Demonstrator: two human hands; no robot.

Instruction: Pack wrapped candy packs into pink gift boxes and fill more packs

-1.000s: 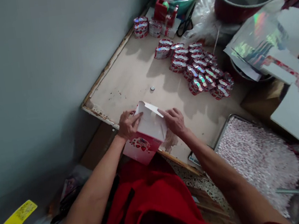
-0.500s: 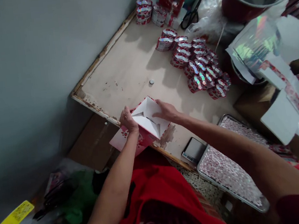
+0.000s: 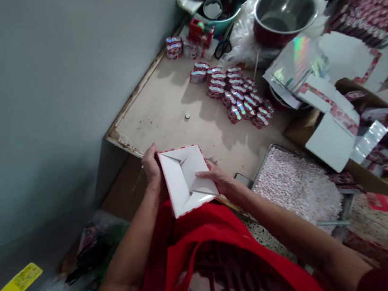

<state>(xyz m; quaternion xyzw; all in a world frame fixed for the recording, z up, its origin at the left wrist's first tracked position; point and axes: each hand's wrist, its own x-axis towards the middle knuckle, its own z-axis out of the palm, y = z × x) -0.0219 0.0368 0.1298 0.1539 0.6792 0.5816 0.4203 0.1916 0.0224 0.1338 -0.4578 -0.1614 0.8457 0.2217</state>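
Hands grip the folded white box (image 3: 186,179): left hand (image 3: 151,167) and right hand (image 3: 220,182) clasping opposite sides.

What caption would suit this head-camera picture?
Left hand and right hand hold a folded white box at the table edge, foil-lidded cups beyond.

The left hand (image 3: 151,168) hides its fingers behind the folded box (image 3: 184,180). Print on the small packets (image 3: 241,98) near the tabletop's (image 3: 161,116) far edge is too small to read.
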